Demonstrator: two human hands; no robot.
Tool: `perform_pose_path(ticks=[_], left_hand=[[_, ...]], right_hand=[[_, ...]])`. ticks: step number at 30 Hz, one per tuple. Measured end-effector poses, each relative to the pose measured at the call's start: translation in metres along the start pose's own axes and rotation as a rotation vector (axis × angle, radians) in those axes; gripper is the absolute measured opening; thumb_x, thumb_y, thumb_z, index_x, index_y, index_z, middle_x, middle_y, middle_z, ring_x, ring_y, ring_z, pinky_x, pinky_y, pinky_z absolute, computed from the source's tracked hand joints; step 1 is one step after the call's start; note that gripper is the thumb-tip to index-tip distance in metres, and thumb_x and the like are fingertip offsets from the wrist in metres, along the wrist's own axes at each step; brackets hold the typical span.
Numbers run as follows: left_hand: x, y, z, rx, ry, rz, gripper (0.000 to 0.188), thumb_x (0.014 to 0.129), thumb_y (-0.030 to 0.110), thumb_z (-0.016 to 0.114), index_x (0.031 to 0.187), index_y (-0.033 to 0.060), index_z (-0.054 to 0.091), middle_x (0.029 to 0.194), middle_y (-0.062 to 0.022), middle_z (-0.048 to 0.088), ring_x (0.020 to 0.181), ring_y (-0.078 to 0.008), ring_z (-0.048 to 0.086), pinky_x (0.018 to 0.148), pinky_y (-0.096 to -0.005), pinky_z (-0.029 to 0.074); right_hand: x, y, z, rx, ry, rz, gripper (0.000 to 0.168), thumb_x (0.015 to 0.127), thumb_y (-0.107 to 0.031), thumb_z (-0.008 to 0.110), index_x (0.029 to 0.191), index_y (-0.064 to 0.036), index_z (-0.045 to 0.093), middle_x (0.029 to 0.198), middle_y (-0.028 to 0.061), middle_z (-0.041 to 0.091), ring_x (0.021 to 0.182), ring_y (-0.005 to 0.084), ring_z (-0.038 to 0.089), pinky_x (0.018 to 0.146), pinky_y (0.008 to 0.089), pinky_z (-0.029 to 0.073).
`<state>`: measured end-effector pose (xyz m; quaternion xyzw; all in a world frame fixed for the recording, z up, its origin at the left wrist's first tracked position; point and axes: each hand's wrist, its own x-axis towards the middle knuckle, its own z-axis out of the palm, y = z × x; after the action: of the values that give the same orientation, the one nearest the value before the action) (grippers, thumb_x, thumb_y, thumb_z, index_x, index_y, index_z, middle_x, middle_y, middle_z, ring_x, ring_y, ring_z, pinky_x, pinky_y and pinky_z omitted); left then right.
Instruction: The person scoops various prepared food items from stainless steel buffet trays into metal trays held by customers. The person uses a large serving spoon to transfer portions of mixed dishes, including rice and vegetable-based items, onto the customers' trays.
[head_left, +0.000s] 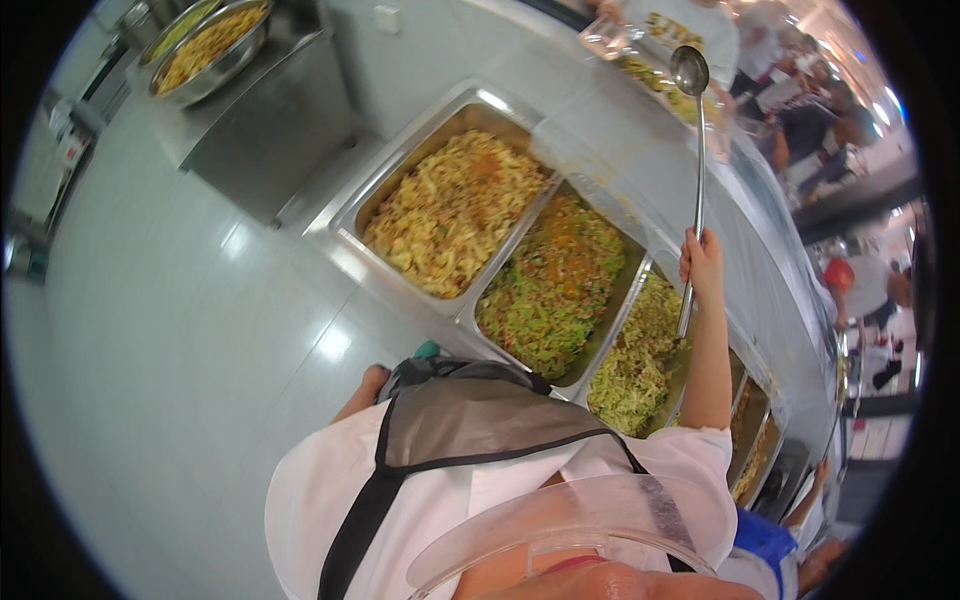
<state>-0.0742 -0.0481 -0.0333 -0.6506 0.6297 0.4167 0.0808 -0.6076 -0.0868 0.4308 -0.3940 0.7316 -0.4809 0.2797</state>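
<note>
My right hand (702, 266) is closed around the handle of a long metal ladle (700, 157). The ladle's round bowl points away from me, across the counter, near a food tray (679, 101) on the far side. Below that arm lies a steel pan of shredded pale green vegetables (634, 367). Beside it sits a pan of chopped green vegetables with orange sauce (559, 277), then a pan of yellowish chopped food (457, 214). My left hand (374, 377) is down by my waist, beside my grey apron (480, 427); its fingers are mostly hidden.
A person in a white shirt (697, 30) stands across the counter, by the tray. Clear plastic guards (592, 161) line the counter's far edge. Steel bowls of food (214, 56) rest on a metal stand (277, 120) at the upper left. A co-worker in blue (765, 540) is at lower right.
</note>
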Motion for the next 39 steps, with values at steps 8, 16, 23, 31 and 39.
perform_pose_path(ticks=[8,16,23,31,39], left_hand=[[-0.039,0.005,-0.017,-0.195,0.03,-0.123,0.029,0.064,0.026,0.048,0.076,0.0021,0.061,0.083,-0.0198,0.056,0.081,-0.0323,0.054,0.073,-0.0368,0.042],[-0.093,-0.037,-0.008,-0.274,0.081,-0.255,0.031,0.066,0.029,0.048,0.079,0.0035,0.061,0.083,-0.0186,0.057,0.082,-0.0321,0.054,0.072,-0.0377,0.042],[-0.133,-0.059,0.013,-0.335,0.065,-0.415,0.035,0.067,0.033,0.051,0.081,0.0026,0.06,0.083,-0.0188,0.057,0.082,-0.0314,0.054,0.072,-0.0362,0.042],[-0.057,-0.031,-0.031,-0.242,0.027,-0.197,0.029,0.067,0.027,0.05,0.076,0.0013,0.06,0.079,-0.0186,0.057,0.079,-0.0318,0.054,0.07,-0.0373,0.042],[-0.017,0.002,-0.049,-0.202,0.011,0.029,0.027,0.066,0.025,0.048,0.076,0.0034,0.06,0.083,-0.0162,0.057,0.08,-0.0304,0.053,0.072,-0.036,0.042]], right_hand=[[0.032,0.101,0.154,-0.222,-0.439,0.285,0.018,0.079,-0.018,0.045,0.079,0.0,0.043,0.051,0.0025,0.039,0.038,0.0119,0.038,0.036,0.0274,0.031],[0.142,0.202,0.291,-0.812,-0.69,0.276,0.024,0.084,-0.018,0.038,0.071,0.002,0.042,0.047,0.0068,0.035,0.036,0.017,0.033,0.036,0.0294,0.031],[0.08,0.146,0.303,0.079,-0.67,0.729,0.024,0.084,-0.018,0.039,0.064,-0.005,0.036,0.046,-0.0001,0.029,0.035,0.0103,0.026,0.032,0.0253,0.023],[0.034,0.146,0.229,0.6,-0.693,0.878,0.019,0.085,-0.018,0.038,0.071,-0.007,0.037,0.048,-0.004,0.028,0.035,0.0049,0.022,0.029,0.0184,0.019],[0.007,0.126,0.21,0.705,-0.635,0.835,0.017,0.085,-0.019,0.037,0.074,-0.006,0.038,0.05,-0.0034,0.029,0.036,0.0048,0.024,0.03,0.0189,0.02]])
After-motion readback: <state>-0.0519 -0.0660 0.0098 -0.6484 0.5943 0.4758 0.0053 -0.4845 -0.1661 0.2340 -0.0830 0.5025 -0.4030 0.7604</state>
